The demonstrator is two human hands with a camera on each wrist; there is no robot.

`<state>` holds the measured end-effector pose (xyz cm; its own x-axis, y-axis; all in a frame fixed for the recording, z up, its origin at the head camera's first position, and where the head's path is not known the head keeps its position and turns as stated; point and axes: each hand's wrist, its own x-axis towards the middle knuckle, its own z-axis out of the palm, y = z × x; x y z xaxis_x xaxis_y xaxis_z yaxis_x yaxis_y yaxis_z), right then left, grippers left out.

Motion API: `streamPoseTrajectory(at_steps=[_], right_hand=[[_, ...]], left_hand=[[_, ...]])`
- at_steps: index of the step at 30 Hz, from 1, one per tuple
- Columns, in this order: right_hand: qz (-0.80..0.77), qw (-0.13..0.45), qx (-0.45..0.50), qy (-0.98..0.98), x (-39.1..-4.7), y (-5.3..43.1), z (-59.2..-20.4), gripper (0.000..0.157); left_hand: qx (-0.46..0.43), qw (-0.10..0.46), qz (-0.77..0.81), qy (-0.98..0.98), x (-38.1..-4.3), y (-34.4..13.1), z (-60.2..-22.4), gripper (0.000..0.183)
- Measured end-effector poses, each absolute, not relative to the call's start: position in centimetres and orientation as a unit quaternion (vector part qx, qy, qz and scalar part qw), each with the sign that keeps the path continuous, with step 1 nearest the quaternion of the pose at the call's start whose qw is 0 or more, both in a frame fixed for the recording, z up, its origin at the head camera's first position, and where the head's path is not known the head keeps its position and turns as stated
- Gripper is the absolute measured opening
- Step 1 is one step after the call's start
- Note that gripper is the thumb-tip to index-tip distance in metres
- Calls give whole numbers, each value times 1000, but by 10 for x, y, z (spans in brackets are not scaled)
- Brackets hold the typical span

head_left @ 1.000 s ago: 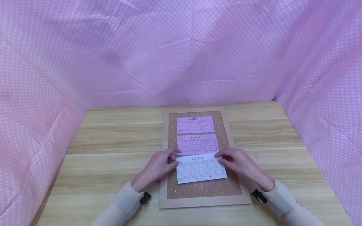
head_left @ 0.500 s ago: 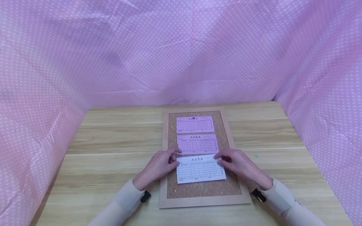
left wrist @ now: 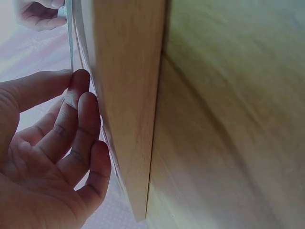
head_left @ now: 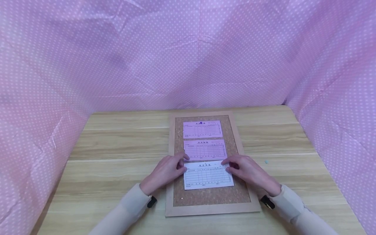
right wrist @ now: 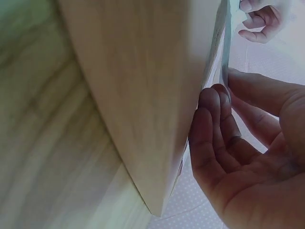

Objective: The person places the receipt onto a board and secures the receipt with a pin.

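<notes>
A white printed form slip (head_left: 207, 178) lies over the lower half of a wood-framed corkboard (head_left: 211, 199). My left hand (head_left: 164, 171) pinches its left edge between thumb and fingers. At the other end, my right hand (head_left: 249, 171) pinches the right edge near the upper corner. Both wrist views show the slip edge-on, with the left hand (left wrist: 57, 138) and right hand (right wrist: 252, 138) gripping it close over the board. Above it on the cork are a middle purple slip (head_left: 205, 149) and a top purple slip (head_left: 202, 130), which bears a dark round pin head (head_left: 201, 123).
The board's wooden frame (head_left: 212, 209) rises slightly above the wood-grain table (head_left: 117, 143). A small teal bit (head_left: 266, 162) lies on the table to the right. Pink dotted cloth (head_left: 188, 65) hangs around the back and sides.
The white slip has shifted a little and turned slightly, so it lies straighter under the purple slips. Both hands have kept hold of it and moved only slightly.
</notes>
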<state>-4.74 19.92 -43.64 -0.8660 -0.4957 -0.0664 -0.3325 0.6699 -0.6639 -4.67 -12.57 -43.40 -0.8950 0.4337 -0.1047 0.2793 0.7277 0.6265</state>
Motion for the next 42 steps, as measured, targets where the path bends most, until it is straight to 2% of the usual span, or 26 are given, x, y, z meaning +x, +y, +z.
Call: streamPoseTrajectory(at_steps=[14,23,27,33,37,42], right_hand=[[-322,137,-237,906,-50,197,-438,20],[-309,138,-234,911,-50,195,-440,19],[-312,141,-232,911,-50,194,-439,19],[-305,136,-233,913,-50,194,-439,18],[-303,134,-230,915,-49,194,-438,18],[-302,135,-225,917,-48,195,-437,20]], left_hand=[[188,128,288,930,-49,-123,-434,21],[191,128,273,934,-46,-126,-435,26],[229,107,272,928,-41,-133,-435,34],[338,64,232,910,-36,-144,-435,45],[388,70,192,899,-33,-148,-436,49],[406,79,163,896,-31,-150,-438,49]])
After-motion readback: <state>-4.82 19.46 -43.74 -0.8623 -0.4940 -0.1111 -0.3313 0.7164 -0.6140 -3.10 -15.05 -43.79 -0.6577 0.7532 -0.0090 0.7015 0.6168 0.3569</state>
